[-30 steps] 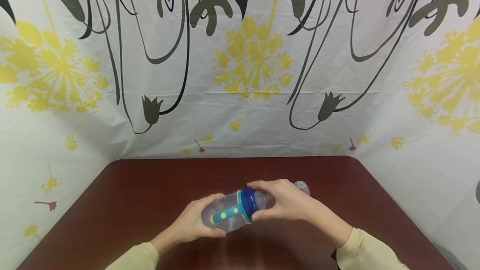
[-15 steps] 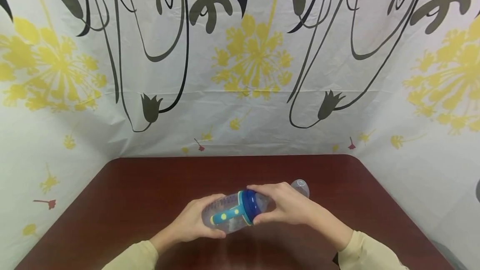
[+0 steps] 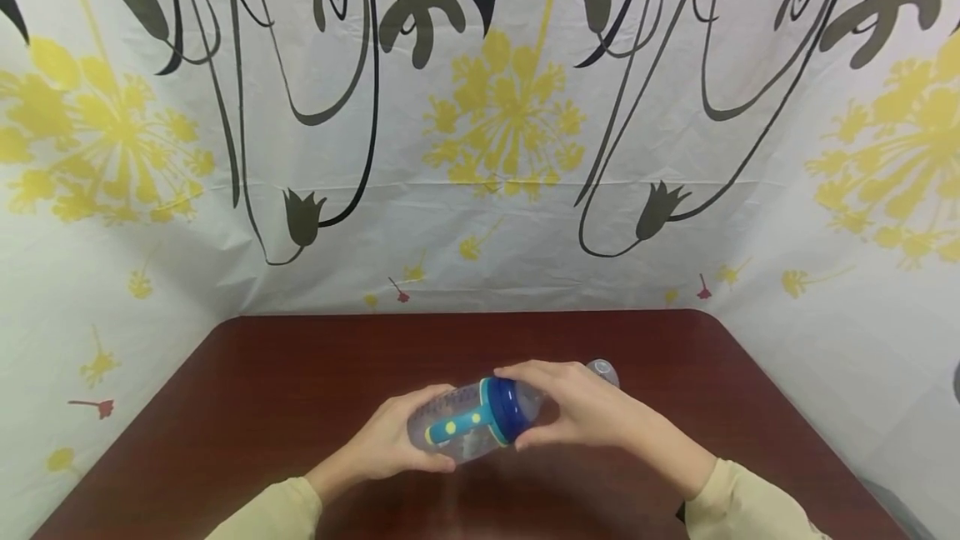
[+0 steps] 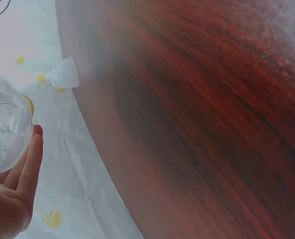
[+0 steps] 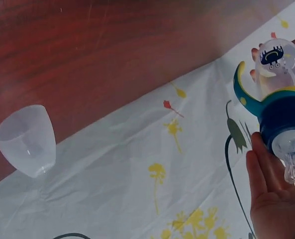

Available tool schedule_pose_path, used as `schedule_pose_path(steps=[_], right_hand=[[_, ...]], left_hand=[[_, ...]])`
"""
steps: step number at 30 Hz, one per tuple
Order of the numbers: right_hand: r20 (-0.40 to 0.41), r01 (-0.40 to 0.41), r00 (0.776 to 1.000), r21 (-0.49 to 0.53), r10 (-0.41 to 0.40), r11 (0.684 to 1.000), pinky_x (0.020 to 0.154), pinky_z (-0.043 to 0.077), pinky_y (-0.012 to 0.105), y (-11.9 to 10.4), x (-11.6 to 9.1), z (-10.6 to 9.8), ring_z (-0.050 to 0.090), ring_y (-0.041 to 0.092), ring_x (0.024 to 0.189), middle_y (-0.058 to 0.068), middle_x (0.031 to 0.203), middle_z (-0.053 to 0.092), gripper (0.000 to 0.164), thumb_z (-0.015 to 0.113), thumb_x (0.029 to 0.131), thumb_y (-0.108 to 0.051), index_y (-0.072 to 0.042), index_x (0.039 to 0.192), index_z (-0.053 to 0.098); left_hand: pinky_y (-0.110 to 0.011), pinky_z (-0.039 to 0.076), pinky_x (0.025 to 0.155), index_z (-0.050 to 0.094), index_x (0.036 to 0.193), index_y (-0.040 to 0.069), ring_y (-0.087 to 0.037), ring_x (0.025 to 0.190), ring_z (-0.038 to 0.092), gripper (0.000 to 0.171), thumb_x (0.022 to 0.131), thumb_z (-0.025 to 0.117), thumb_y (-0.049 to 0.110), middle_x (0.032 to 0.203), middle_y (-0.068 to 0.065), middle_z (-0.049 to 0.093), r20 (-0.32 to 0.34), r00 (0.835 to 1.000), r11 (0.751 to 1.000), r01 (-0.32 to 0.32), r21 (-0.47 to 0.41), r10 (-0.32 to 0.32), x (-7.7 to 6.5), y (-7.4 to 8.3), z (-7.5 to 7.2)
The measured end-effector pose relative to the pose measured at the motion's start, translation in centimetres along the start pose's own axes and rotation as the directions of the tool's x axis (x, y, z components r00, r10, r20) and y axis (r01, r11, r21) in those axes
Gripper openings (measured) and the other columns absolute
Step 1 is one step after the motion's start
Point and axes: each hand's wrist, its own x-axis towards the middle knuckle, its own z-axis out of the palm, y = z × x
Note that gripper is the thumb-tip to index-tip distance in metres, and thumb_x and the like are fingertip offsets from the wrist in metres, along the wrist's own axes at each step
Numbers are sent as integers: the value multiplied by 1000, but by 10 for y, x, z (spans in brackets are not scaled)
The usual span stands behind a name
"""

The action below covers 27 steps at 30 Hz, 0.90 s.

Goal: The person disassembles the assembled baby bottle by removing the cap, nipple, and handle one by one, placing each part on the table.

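The baby bottle [image 3: 468, 423] sits low in the centre of the head view, held on its side above the worktop [image 3: 285, 390], its clear body toward the left and its dark blue collar [image 3: 504, 408] toward the right. A teal handle with yellow dots [image 3: 453, 427] faces the camera. In the right wrist view the silicone teat [image 5: 291, 157] pokes out past the collar, uncovered.

The left hand [image 3: 390, 444] wraps its fingers around the clear body, seemingly to keep it from turning; the left wrist view shows the round base [image 4: 3, 127] resting against those fingers [image 4: 30, 164]. The right hand [image 3: 592, 411] curls over the collar and teat end, thumb below and fingers above, a grip that suits twisting the ring.

A clear plastic cap [image 5: 28, 139] stands mouth up on the worktop just behind the right hand, apart from the bottle, presumably set aside to free the teat. A flowered white sheet [image 3: 495, 123] fills the upper frame.
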Motion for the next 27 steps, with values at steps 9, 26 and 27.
schedule_pose_path(steps=[9,26,27], right_hand=[[1,-263,964,111,265,958,66,46,21,-1,-2,-3,55,2,85,-8,103,59,60,61,75,-52,-18,123,49],[18,-156,988,85,155,984,72,46,25,-4,-3,0,54,6,91,-2,111,57,64,62,75,-50,-13,125,49],[10,-125,992,71,125,990,74,46,26,-4,-3,0,54,7,94,-1,113,56,64,62,75,-50,-13,125,48]], left_hand=[[-28,44,69,47,122,27,-9,87,51,72,59,77,46,107,11,54,-27,999,998,41,43,-39,3,2,1],[-28,44,70,48,121,21,-11,87,52,71,60,78,40,105,6,56,13,999,999,37,-14,-37,1,2,2],[-28,44,70,48,122,20,-11,87,52,71,61,78,39,105,5,56,22,999,999,41,-27,-41,1,3,1]])
